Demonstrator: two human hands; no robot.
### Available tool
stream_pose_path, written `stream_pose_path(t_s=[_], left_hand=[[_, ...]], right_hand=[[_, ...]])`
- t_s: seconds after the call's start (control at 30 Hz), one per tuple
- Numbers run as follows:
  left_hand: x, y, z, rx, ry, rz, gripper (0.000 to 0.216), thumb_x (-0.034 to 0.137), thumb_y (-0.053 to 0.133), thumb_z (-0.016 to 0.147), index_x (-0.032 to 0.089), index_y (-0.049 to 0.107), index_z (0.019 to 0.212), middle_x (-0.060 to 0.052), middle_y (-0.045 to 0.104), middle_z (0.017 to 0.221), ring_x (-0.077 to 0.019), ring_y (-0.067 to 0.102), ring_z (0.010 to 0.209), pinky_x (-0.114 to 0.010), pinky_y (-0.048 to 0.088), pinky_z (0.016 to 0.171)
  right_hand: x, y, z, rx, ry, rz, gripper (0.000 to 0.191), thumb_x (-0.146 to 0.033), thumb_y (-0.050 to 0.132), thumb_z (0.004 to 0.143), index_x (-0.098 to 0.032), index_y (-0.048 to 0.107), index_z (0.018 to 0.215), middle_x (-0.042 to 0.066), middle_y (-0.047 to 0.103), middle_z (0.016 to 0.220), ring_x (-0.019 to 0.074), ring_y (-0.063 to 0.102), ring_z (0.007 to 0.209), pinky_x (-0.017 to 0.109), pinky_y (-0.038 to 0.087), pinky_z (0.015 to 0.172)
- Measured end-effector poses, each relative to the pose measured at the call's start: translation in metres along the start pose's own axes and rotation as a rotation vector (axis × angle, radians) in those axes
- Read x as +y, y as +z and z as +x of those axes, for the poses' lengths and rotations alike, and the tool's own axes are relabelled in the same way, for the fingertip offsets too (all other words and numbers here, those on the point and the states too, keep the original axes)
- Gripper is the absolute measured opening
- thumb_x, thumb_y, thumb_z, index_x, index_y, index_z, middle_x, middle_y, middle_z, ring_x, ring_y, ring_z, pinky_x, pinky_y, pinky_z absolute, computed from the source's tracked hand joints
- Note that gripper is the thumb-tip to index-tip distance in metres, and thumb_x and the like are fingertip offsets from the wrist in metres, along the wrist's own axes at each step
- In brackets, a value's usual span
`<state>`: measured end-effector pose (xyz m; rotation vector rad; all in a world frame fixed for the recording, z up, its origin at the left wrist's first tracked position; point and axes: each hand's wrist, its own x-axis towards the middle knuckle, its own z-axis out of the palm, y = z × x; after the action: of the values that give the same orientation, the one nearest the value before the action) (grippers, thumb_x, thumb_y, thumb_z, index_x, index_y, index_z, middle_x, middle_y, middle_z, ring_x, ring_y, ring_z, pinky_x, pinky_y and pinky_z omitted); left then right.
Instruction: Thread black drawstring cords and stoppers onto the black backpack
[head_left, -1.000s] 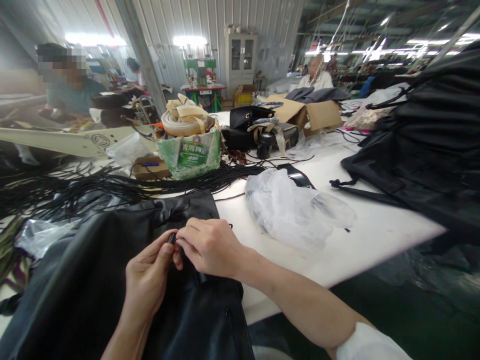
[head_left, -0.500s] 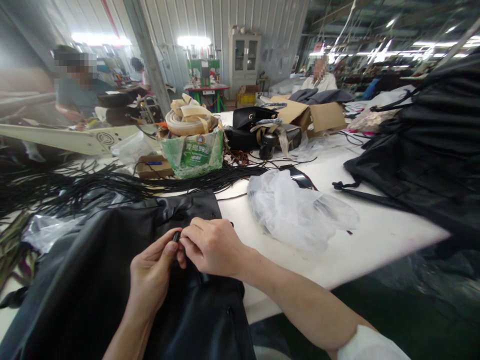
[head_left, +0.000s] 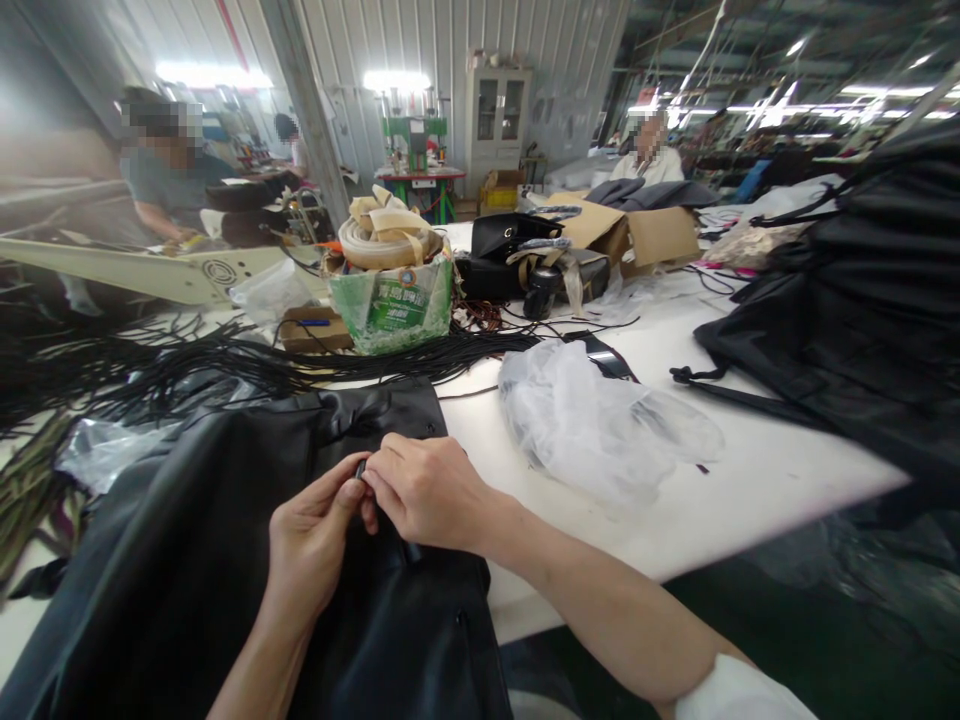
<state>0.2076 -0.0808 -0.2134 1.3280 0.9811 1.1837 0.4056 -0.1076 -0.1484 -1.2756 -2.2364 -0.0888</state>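
A black leather-like bag (head_left: 202, 510) lies on the table before me, and both my hands are over its upper part. Between the thumb and forefinger of my left hand (head_left: 315, 530) is a small dark cylindrical piece (head_left: 361, 469), perhaps a cord stopper. My right hand (head_left: 427, 490) is closed against the same piece from the other side, its fingertips pinched together. What those fingertips grip is hidden behind the knuckles.
Black cords (head_left: 300, 365) stretch across the table behind the bag. Beyond them stands a green-printed box (head_left: 397, 305) with rolled strapping. A clear plastic bag (head_left: 577, 420) lies to the right, near a black bag pile (head_left: 847, 300). Co-workers sit farther back.
The view has shifted slightly, so the surroundings sit a little farther right. My hands keep their pinch together, and a bit less of the small piece shows between them.
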Motion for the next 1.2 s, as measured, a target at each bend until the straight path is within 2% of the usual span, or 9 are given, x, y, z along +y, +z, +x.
stream_pose_path(t_s=[0.37, 0.53, 0.87, 1.1, 1.2], left_hand=[[-0.003, -0.002, 0.0, 0.006, 0.016, 0.062, 0.049, 0.047, 0.085, 0.1, 0.017, 0.081, 0.139, -0.001, 0.071, 0.073, -0.0146, 0.063, 0.064, -0.025, 0.054, 0.065], [0.003, 0.002, 0.001, 0.016, 0.016, 0.083, 0.049, 0.049, 0.084, 0.1, 0.017, 0.081, 0.137, 0.0, 0.07, 0.072, -0.0135, 0.062, 0.063, -0.023, 0.054, 0.064], [0.012, 0.006, 0.0, -0.025, 0.056, 0.116, 0.043, 0.046, 0.08, 0.102, 0.016, 0.082, 0.133, 0.001, 0.068, 0.069, -0.0129, 0.061, 0.06, -0.023, 0.053, 0.062], [0.011, 0.008, -0.002, -0.01, 0.088, 0.182, 0.041, 0.045, 0.078, 0.103, 0.017, 0.083, 0.132, 0.0, 0.069, 0.069, -0.014, 0.06, 0.06, -0.024, 0.051, 0.06], [0.011, 0.008, -0.002, 0.02, 0.075, 0.208, 0.044, 0.047, 0.079, 0.1, 0.017, 0.083, 0.132, 0.0, 0.069, 0.07, -0.0148, 0.06, 0.06, -0.024, 0.049, 0.058]], right_hand=[[0.0, -0.007, 0.002, -0.092, 0.022, -0.007, 0.034, -0.032, 0.048, 0.123, -0.016, 0.072, 0.105, 0.006, 0.074, 0.101, 0.0185, 0.072, 0.086, 0.033, 0.043, 0.068], [-0.002, -0.013, -0.002, -0.12, 0.041, 0.024, 0.022, -0.025, 0.057, 0.115, -0.016, 0.072, 0.102, 0.005, 0.075, 0.099, 0.0196, 0.071, 0.086, 0.034, 0.043, 0.071], [-0.004, -0.009, -0.004, -0.112, 0.054, -0.016, 0.013, -0.021, 0.065, 0.111, -0.018, 0.074, 0.101, 0.003, 0.078, 0.097, 0.0182, 0.072, 0.084, 0.035, 0.041, 0.071], [-0.006, -0.002, -0.006, -0.046, 0.02, -0.069, 0.017, -0.021, 0.064, 0.112, -0.019, 0.074, 0.099, 0.001, 0.078, 0.092, 0.0181, 0.071, 0.076, 0.038, 0.042, 0.069], [-0.005, -0.002, -0.006, -0.053, 0.028, -0.075, 0.012, -0.019, 0.066, 0.112, -0.02, 0.074, 0.103, 0.001, 0.079, 0.094, 0.0178, 0.072, 0.077, 0.037, 0.041, 0.069]])
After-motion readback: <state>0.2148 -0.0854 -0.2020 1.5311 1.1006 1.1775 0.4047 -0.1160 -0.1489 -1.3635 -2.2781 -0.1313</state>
